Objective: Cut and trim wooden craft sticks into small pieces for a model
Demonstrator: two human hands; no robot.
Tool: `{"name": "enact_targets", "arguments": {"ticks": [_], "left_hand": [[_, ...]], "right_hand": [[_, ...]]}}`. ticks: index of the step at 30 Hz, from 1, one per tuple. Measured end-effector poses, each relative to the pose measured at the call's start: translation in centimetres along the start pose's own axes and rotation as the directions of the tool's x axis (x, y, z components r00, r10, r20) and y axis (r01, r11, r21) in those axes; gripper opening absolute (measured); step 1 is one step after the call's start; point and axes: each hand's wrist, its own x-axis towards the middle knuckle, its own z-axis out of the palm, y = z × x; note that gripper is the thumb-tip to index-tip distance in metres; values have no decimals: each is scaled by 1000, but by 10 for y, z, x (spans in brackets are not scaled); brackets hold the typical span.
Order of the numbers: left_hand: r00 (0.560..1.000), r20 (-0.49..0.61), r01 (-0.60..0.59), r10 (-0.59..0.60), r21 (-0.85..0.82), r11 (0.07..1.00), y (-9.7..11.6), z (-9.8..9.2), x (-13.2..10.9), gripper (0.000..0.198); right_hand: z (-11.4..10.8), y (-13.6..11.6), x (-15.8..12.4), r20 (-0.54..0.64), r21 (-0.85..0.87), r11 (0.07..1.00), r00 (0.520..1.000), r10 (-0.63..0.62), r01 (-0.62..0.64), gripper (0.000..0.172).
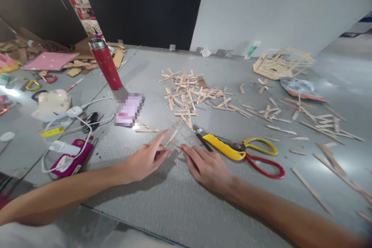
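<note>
My left hand rests on the grey table, index finger stretched forward, the other fingers pinching a thin wooden stick that points up and right. My right hand lies close beside it, its fingertips pressed onto the near end of a small stick piece. Just right of that hand lie a yellow utility knife and scissors with one yellow and one red handle. A heap of cut wooden sticks lies beyond both hands.
A red flask stands at the back left beside a phone. White cables, a magenta device and clutter fill the left. A stick-built frame sits at the back right. Loose sticks scatter across the right side.
</note>
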Motion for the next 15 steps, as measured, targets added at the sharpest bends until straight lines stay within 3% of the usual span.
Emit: {"name": "enact_targets", "arguments": {"ticks": [4,8,15], "left_hand": [[1000,26,20,-14,-233,972,8,-1,1,69],[994,65,113,-93,-498,859,15,-3,2,74],[992,68,125,-107,-668,734,16,-8,2,81]], "right_hand": [[1,0,0,-28,20,1000,1000,6,-5,30],[1,1,0,-82,57,998,996,24,-19,27],[2,4,-4,-174,159,978,971,164,-137,25]]}}
